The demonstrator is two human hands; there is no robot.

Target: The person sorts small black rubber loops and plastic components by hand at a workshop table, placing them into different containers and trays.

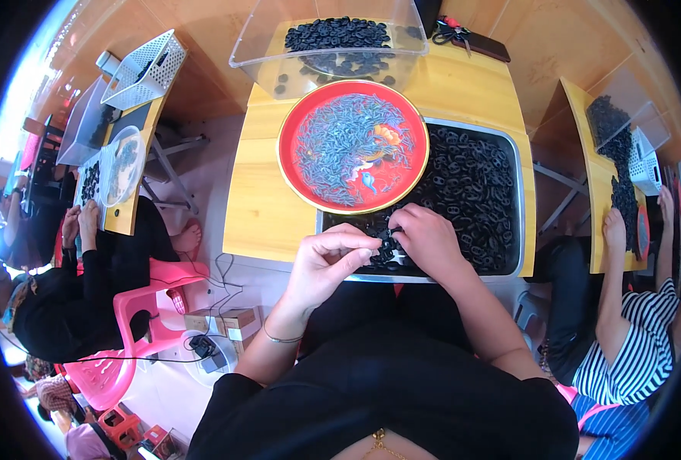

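Over the front edge of a metal tray (521, 201), my two hands meet close together. My left hand (331, 259) is closed in a pinch, thumb against forefinger, and whatever sits between the tips is too small to name. My right hand (428, 239) is closed, its fingertips on a small black plastic piece (387, 247) by the left fingertips. The tray holds many black oval pieces with holes (467, 192). A red bowl with a gold rim (285, 157) rests partly over the tray, full of small thin blue-grey pieces (333, 142).
A clear plastic bin (260, 57) with black pieces stands behind the bowl. Scissors (452, 32) and a dark flat case (489, 47) lie at the back right. Other people work at wooden tables on the left and right. A pink chair (137, 307) stands at left, near loose cables.
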